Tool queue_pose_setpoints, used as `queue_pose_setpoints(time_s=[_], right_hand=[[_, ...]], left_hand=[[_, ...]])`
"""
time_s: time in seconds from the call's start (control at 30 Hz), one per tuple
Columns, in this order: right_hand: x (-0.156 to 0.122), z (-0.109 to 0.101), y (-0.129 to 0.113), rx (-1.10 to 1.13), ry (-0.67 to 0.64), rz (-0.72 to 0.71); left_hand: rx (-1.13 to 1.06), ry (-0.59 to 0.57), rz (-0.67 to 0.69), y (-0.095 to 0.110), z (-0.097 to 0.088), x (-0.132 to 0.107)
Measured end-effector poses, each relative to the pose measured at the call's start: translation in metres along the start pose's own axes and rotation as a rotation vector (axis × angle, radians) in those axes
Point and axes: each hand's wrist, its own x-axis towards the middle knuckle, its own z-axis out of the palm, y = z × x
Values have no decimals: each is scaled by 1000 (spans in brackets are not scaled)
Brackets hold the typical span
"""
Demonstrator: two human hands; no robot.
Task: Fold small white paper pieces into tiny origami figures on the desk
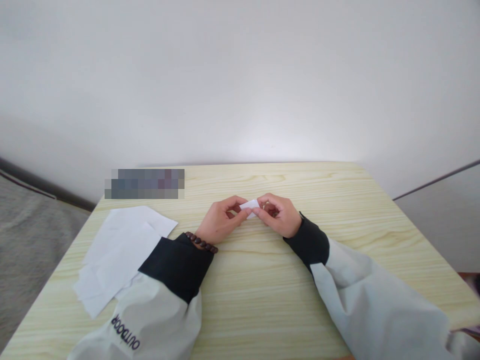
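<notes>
Between my two hands, over the middle of the table, is a small white piece of folded paper [249, 204]. My left hand [224, 218] pinches its left side between thumb and fingers; a dark beaded bracelet circles that wrist. My right hand [279, 214] grips the right side, its thumb close to the left thumb. The fingers cover part of the paper, so its full shape is hidden. Several white paper sheets [120, 240] lie in a loose, overlapping pile left of my left forearm, partly covered by the sleeve.
The light wood-grain table [255, 300] meets a white wall [240, 80] at its back edge. A pixelated, blurred-out item [144, 184] lies at the back left corner. Grey fabric [33, 250] shows beyond the table's left edge.
</notes>
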Motion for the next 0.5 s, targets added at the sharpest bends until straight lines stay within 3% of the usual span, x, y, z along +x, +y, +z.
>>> queue_pose_setpoints(time_s=[0.5], right_hand=[[0, 0, -1, -6, 4, -24]], left_hand=[[7, -13, -3, 0, -1, -1]])
